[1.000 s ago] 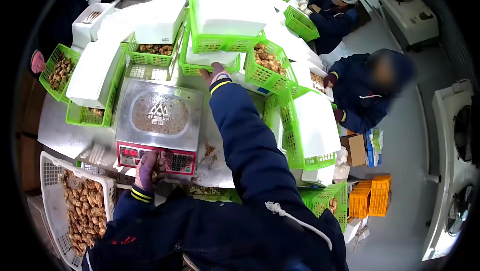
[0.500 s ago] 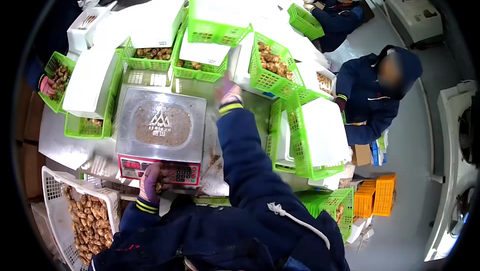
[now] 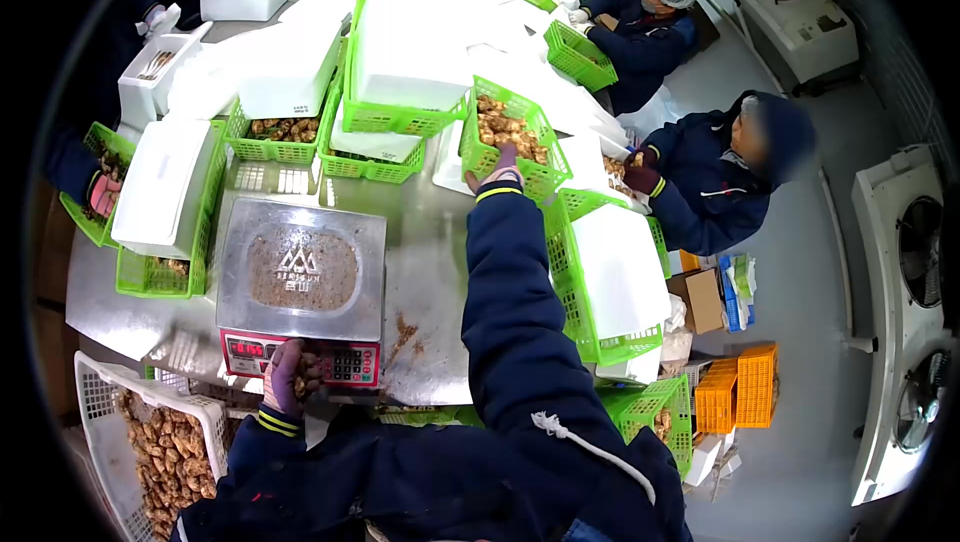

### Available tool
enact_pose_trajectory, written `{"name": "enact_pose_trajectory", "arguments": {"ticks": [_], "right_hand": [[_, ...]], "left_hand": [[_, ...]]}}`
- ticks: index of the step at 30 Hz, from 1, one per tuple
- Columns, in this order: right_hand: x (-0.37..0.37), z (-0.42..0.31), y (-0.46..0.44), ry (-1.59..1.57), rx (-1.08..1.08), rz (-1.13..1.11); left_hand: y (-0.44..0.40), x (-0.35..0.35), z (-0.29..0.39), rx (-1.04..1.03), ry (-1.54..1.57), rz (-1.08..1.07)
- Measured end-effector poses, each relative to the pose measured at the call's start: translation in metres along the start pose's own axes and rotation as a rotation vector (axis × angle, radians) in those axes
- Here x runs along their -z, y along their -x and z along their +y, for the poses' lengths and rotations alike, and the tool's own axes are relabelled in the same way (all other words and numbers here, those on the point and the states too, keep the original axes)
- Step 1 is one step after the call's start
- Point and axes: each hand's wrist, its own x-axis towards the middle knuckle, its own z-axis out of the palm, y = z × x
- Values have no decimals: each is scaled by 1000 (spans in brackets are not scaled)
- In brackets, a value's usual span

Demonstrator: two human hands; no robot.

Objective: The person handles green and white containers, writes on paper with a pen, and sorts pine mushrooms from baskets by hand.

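Observation:
My left hand (image 3: 285,379), in a pinkish-purple glove, is closed around a small clump of brown knobbly roots (image 3: 308,374) at the front edge of the red-fronted digital scale (image 3: 300,327). A dusty patch covers the bare metal pan (image 3: 303,260). My right arm reaches across the table, and the gloved right hand (image 3: 498,174) is closed on the near rim of a green basket (image 3: 545,180). More of these roots (image 3: 510,130) fill that basket. Part of the right hand's grip is hidden behind its own back.
White foam boxes (image 3: 165,187) sit in or on green baskets around the scale. A white crate (image 3: 95,412) of roots stands at lower left. Co-workers (image 3: 725,177) work at the right, far right and left table edges. Orange crates (image 3: 757,387) stand on the floor.
My right hand has moved right and taken hold of the root basket's rim; the basket has shifted slightly left. My left hand still holds its roots by the scale. The whole view has shifted a little.

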Motion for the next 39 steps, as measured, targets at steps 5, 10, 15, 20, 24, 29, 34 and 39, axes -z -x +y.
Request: {"name": "enact_pose_trajectory", "arguments": {"ticks": [5,10,15,20,24,29,34,39], "right_hand": [[-44,18,3,-58,-30,-40],[-61,15,-36,87,66,-261],[-6,50,-8,76,-87,-291],[157,125,120,145,-233,-324],[321,144,173,-21,-242,-122],[361,45,178,-48,55,386],[409,28,102,1100,552,-324],[375,38,109,21,-35,117]], "left_hand": [[5,-10,4,-20,-68,136],[6,-6,0,34,-108,50],[4,-19,-9,139,-277,-19],[3,-40,-22,163,-317,-104],[7,-63,-40,181,-404,-116],[23,-101,-65,122,-564,-180],[47,-122,-104,199,-416,-48],[71,-118,-136,125,-404,-114]]}}
